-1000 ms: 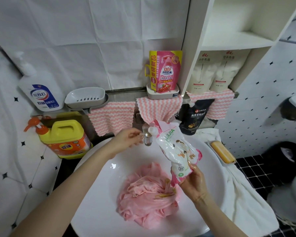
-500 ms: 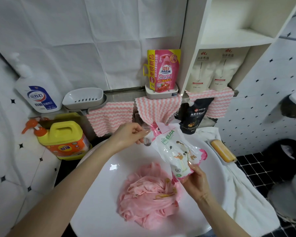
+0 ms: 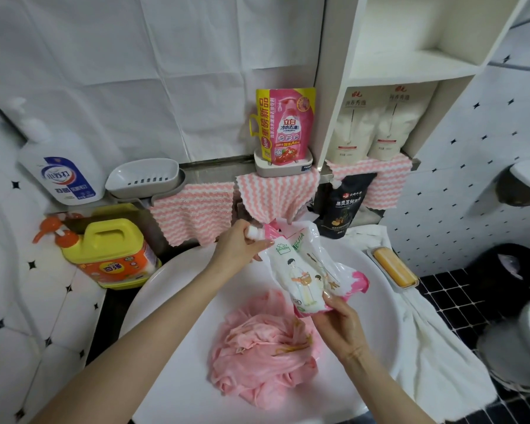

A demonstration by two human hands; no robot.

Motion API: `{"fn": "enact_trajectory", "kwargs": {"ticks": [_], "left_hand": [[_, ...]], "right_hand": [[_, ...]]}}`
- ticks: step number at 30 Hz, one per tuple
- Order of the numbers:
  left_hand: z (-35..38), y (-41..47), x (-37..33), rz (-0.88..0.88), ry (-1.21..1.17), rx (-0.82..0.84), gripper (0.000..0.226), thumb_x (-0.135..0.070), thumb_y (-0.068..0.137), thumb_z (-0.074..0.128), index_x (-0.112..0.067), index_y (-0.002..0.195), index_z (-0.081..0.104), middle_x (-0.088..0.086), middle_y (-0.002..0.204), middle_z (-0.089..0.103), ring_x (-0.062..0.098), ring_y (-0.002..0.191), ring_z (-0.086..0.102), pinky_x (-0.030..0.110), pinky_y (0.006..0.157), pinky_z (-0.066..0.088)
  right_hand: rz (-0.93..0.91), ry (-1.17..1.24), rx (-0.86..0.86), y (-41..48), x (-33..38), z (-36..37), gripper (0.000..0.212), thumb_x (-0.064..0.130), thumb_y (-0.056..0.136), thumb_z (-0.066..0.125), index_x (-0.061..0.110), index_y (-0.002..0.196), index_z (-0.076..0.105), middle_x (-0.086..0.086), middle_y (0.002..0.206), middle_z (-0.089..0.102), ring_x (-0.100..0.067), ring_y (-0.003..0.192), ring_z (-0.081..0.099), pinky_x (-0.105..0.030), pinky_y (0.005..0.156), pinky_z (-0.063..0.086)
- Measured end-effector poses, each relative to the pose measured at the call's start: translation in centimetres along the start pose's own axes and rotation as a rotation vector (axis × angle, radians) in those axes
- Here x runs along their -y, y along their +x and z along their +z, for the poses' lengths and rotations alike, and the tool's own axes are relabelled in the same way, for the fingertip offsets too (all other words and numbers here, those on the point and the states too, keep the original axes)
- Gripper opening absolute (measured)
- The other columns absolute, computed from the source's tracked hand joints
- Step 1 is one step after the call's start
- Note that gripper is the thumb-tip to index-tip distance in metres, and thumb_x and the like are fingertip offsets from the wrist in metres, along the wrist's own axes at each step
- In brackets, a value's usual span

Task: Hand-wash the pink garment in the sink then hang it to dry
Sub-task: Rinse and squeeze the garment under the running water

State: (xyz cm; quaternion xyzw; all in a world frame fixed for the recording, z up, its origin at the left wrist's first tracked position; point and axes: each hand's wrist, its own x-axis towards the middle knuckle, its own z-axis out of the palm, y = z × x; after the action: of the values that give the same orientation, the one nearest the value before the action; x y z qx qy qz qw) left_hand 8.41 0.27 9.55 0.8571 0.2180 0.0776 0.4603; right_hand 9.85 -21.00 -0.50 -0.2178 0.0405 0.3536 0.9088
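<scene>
The pink garment point(image 3: 263, 353) lies crumpled and wet in the middle of the round white sink point(image 3: 172, 286). Above it I hold a white and pink detergent pouch point(image 3: 306, 270), tilted with its spout up and to the left. My right hand point(image 3: 338, 325) grips the pouch's bottom end. My left hand point(image 3: 242, 246) is closed on the white cap point(image 3: 253, 232) at the spout.
A yellow detergent jug point(image 3: 110, 252) stands left of the sink, a white pump bottle point(image 3: 62, 166) and empty soap dish point(image 3: 144, 179) behind it. Pink striped cloths point(image 3: 193, 212) hang from the ledge. A soap bar point(image 3: 393, 269) and white towel point(image 3: 435, 356) lie right.
My left hand has moved right onto the pouch's spout and now covers the cap. The pouch has shifted slightly up and left; the garment has not moved.
</scene>
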Motion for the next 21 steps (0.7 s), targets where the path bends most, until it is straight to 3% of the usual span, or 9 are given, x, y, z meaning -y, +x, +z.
{"fn": "enact_trajectory", "kwargs": {"ticks": [3,7,8,10,12,14,16,18,21], "left_hand": [[0.1,-0.1,-0.4,0.084,-0.071,-0.072,0.028,-0.022,0.084,0.07,-0.003,0.098,0.055,0.008,0.088,0.065,0.018,0.072,0.062,0.035,0.071,0.053],[-0.5,-0.4,-2.0,0.249,-0.105,-0.109,0.027,-0.018,0.084,0.069,-0.008,0.105,0.054,-0.007,0.083,0.059,0.004,0.068,0.054,0.018,0.063,0.046],[-0.6,-0.6,-2.4,0.3,-0.113,-0.111,0.027,-0.015,0.084,0.069,-0.007,0.105,0.054,-0.01,0.082,0.057,-0.001,0.066,0.052,0.012,0.06,0.042],[-0.8,-1.0,-3.2,0.389,-0.126,-0.11,0.026,-0.01,0.085,0.068,-0.005,0.106,0.053,-0.011,0.082,0.053,-0.005,0.063,0.051,0.007,0.058,0.038],[-0.9,-1.2,-3.7,0.459,-0.122,-0.1,0.026,-0.007,0.085,0.066,-0.002,0.106,0.053,-0.009,0.086,0.054,-0.007,0.066,0.051,0.007,0.061,0.039],[-1.0,-1.1,-4.1,0.519,-0.1,-0.073,0.026,-0.005,0.084,0.065,-0.001,0.106,0.052,-0.011,0.089,0.054,-0.006,0.071,0.051,0.008,0.064,0.041],[-1.1,-0.9,-4.5,0.528,-0.083,-0.041,0.027,-0.005,0.084,0.065,-0.003,0.107,0.05,-0.008,0.089,0.054,-0.005,0.071,0.051,0.01,0.063,0.042],[-1.2,-0.6,-4.9,0.526,-0.086,-0.009,0.033,-0.006,0.084,0.065,-0.007,0.112,0.047,-0.005,0.089,0.054,-0.001,0.07,0.05,0.013,0.062,0.044],[-1.2,-0.4,-5.0,0.541,-0.117,0.028,0.049,-0.003,0.081,0.066,-0.018,0.116,0.034,-0.004,0.084,0.059,0.005,0.065,0.053,0.016,0.059,0.044]], "right_hand": [[0.053,-0.012,0.034,-0.1,0.1,0.3,0.07,-0.004,0.05,0.085,-0.007,0.117,0.063,-0.023,0.128,0.058,-0.036,0.119,0.056,-0.047,0.097,0.048],[0.132,-0.166,-0.082,-0.5,1.2,-0.5,0.051,0.003,0.032,0.095,-0.01,0.076,0.071,-0.023,0.086,0.068,-0.033,0.086,0.068,-0.044,0.082,0.056],[0.16,-0.209,-0.094,-0.3,1.7,-0.6,0.054,0.008,0.036,0.096,-0.008,0.081,0.07,-0.023,0.092,0.068,-0.032,0.089,0.067,-0.047,0.087,0.054],[0.176,-0.427,-0.156,0.2,2.6,0.0,0.073,0.021,0.056,0.09,0.003,0.119,0.058,-0.019,0.12,0.061,-0.028,0.109,0.061,-0.049,0.098,0.047],[-0.021,-0.795,-0.375,0.6,3.8,1.5,0.081,0.03,0.069,0.081,0.02,0.137,0.038,-0.012,0.135,0.052,-0.022,0.117,0.053,-0.039,0.095,0.046],[-0.47,-1.096,-0.466,0.7,5.5,4.7,0.062,0.028,0.076,0.073,0.026,0.131,0.045,-0.003,0.132,0.053,-0.013,0.112,0.052,-0.023,0.088,0.042],[-0.824,-1.276,-0.233,0.6,7.2,9.4,0.04,0.019,0.083,0.067,0.026,0.121,0.057,0.005,0.119,0.061,-0.009,0.105,0.057,-0.019,0.084,0.043],[-0.993,-1.451,0.035,0.9,8.2,14.5,0.026,0.015,0.088,0.064,0.021,0.113,0.065,0.007,0.109,0.064,-0.011,0.102,0.058,-0.022,0.085,0.045],[-0.852,-1.726,0.287,2.7,8.6,20.0,0.021,0.02,0.086,0.064,0.019,0.107,0.07,0.005,0.105,0.066,-0.011,0.097,0.059,-0.023,0.085,0.046]]}}
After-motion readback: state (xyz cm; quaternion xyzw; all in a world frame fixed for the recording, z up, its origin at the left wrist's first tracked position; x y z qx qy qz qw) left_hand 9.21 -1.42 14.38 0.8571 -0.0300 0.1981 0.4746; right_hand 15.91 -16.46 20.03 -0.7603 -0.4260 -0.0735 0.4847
